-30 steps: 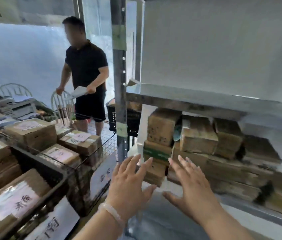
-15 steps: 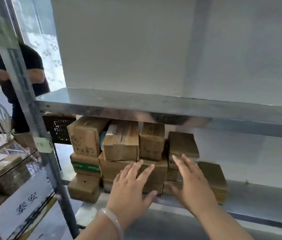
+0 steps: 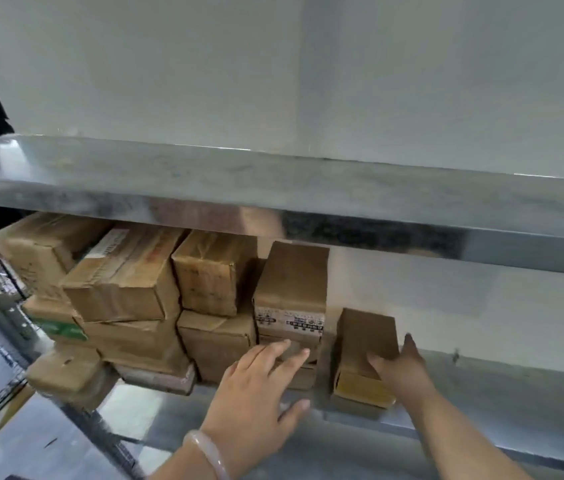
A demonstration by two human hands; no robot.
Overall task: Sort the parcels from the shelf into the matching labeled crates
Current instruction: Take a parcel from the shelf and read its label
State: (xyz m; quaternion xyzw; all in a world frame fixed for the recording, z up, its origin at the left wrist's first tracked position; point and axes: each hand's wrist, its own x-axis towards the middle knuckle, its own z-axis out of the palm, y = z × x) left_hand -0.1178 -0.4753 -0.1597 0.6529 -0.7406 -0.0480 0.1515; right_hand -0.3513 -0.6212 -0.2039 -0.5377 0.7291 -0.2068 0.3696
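Soft even daylight, glare streaks on upper shelf; shadow beneath, motion blur, bowed edges

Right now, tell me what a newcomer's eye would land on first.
A crowded stack of brown cardboard parcels fills the left of the lower shelf, under a shiny steel shelf board. At its right end the right hand grips a small parcel, while the left hand, wearing a pale bangle, reaches in with fingers spread.

Metal shelf bears stacked brown parcels, apparently cardboard, leftward.
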